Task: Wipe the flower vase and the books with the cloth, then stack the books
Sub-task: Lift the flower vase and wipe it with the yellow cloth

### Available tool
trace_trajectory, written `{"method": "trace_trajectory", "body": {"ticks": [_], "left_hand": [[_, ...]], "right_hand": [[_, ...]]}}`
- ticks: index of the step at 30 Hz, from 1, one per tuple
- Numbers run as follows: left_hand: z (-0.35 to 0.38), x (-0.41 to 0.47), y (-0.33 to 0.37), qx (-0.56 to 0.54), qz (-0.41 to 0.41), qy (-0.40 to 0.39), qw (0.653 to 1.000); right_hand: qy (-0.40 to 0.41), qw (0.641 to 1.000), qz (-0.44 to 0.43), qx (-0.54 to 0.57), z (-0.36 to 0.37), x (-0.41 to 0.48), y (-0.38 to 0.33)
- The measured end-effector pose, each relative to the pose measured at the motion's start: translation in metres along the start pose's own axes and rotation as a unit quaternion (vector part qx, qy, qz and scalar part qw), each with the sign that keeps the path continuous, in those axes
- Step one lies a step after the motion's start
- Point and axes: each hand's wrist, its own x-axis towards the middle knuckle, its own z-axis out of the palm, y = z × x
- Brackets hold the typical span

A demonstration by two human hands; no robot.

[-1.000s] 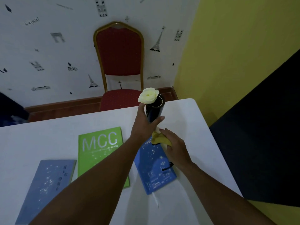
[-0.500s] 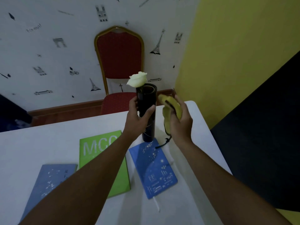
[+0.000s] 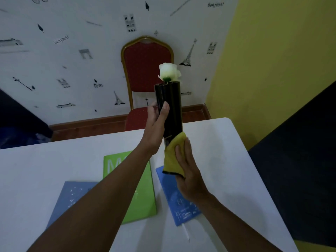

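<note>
Item: black vase point(image 3: 170, 108) with white rose point(image 3: 169, 71), aloft above the tabletop point(image 3: 227, 151). My left hand point(image 3: 154, 128) has its grip around the vase; my right hand point(image 3: 189, 171) presses the yellow cloth point(image 3: 172, 157) to its base. Risk: smooth cylinder slipping, rose tipping out.

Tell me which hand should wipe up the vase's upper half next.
Right. The right hand already presses the yellow cloth against the vase near its base. The left hand has its grip on the vase, steadying it.

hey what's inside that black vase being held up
A white rose sticks out of the black vase; only its bloom and a bit of green at the rim show. The stem, and anything else inside, is hidden by the opaque wall.
</note>
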Motion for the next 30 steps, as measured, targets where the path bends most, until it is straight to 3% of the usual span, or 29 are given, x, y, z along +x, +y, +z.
{"method": "trace_trajectory", "body": {"ticks": [7, 10, 13, 17, 21, 27, 30], "left_hand": [[0.007, -0.010, 0.011, 0.032, -0.013, -0.069, 0.997], [0.015, -0.012, 0.017, 0.042, -0.020, -0.084, 0.995], [0.020, -0.012, 0.024, 0.048, -0.015, -0.075, 0.996], [0.019, -0.005, 0.036, -0.003, -0.024, -0.009, 1.000], [0.013, -0.001, 0.036, 0.014, -0.022, -0.015, 1.000], [0.019, -0.014, 0.022, 0.013, -0.022, -0.066, 0.997], [0.023, -0.015, 0.022, 0.051, -0.040, -0.081, 0.995]], "right_hand": [[0.148, 0.988, 0.007, 0.034, -0.045, 0.102, -0.043], [0.171, 0.985, -0.015, 0.029, -0.055, 0.118, -0.052], [0.149, 0.988, -0.012, 0.040, -0.049, 0.101, -0.050], [0.037, 0.999, -0.027, 0.027, -0.022, 0.027, -0.031], [-0.011, 0.997, -0.074, 0.013, -0.014, -0.015, -0.022], [0.139, 0.989, -0.016, 0.040, -0.055, 0.074, -0.043], [0.172, 0.985, -0.017, 0.022, -0.068, 0.104, -0.046]]}}
